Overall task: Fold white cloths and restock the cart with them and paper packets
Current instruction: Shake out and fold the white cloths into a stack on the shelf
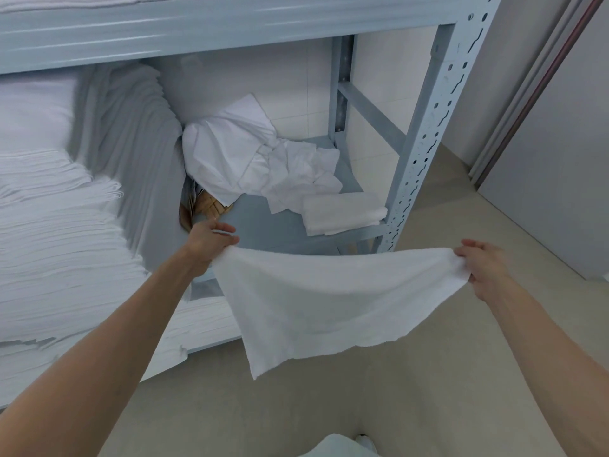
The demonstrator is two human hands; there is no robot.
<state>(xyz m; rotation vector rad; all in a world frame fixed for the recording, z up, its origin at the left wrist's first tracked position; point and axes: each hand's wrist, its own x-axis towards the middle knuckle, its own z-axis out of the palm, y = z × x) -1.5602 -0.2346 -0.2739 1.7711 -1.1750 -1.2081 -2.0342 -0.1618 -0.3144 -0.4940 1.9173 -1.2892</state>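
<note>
Between my two hands, out in front of the grey-blue metal shelving rack (425,153), I am holding a white terry cloth (333,301) stretched by its top corners, its long axis running left to right and the rest sagging toward the floor. My left hand (211,240) is pinching one corner nearer the shelf; my right hand (482,263) is pinching the other. Beyond are lying a folded white towel (344,212) and a crumpled white sheet pile (260,159) (nothing blocking the fold, I judge).

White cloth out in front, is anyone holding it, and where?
Yes. The white cloth hangs spread between both hands: the left hand pinches one upper corner, the right hand the other.
</note>
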